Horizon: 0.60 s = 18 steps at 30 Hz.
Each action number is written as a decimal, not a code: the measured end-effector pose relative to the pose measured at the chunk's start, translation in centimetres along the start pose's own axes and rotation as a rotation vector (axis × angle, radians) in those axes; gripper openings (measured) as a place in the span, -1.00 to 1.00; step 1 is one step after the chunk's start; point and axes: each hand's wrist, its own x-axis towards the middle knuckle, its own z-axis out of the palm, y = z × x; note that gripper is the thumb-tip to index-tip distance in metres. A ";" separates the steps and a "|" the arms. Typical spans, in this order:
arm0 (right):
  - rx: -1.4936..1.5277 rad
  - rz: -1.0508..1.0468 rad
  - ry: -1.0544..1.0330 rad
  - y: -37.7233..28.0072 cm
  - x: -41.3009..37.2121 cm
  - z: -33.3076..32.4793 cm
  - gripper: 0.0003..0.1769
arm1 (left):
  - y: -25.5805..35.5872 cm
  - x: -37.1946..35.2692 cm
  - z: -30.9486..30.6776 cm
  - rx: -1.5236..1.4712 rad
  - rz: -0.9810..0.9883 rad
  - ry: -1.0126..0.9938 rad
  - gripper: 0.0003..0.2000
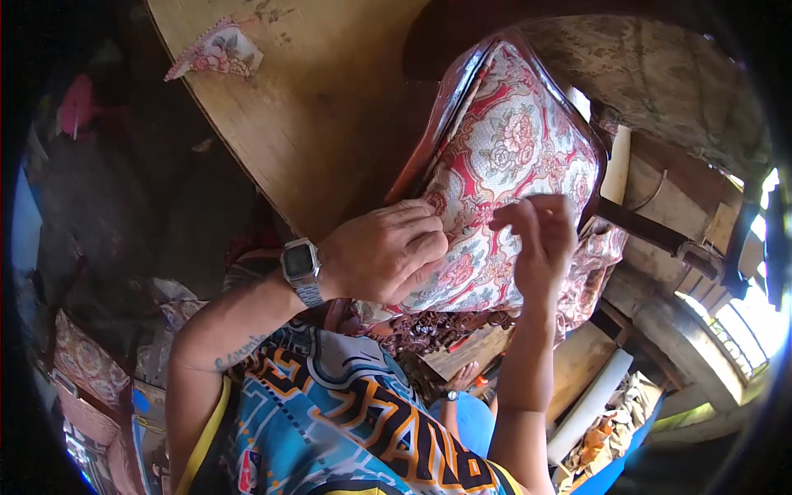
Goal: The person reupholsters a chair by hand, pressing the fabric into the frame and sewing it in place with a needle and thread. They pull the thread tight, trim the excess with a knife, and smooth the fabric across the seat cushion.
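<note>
A padded piece in floral red-and-white fabric [516, 140] sits in a dark, glossy wooden frame [410, 177]. My left hand [388, 252], with a watch on its wrist, presses on the fabric's near left edge, its fingers closed in a pinch on the cloth. Just above the fabric's right part is my right hand [546, 239], its fingers bent together and slightly blurred. Whatever may be between those fingertips is too small to make out. Loose floral cloth [596, 268] hangs at the lower right of the padded piece.
A floral scrap [221, 54] lies on the wooden board [280, 115] at upper left. Another person's hand [464, 377] shows below the work. A dark wooden bar [652, 229] juts out at right. Crumpled material [615, 425] is at lower right.
</note>
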 end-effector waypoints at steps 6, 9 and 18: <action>-0.457 -0.008 -0.086 0.8 3.9 3.5 -0.91 | 1.6 0.5 1.1 0.236 -0.309 -0.015 -0.87; -0.531 0.049 -0.112 0.9 4.2 3.5 -0.89 | 3.8 1.8 1.8 0.361 -0.492 -0.048 -0.85; -0.603 -0.120 -0.167 0.5 4.3 4.3 -0.86 | 3.7 1.5 2.4 0.385 -0.487 -0.053 -0.69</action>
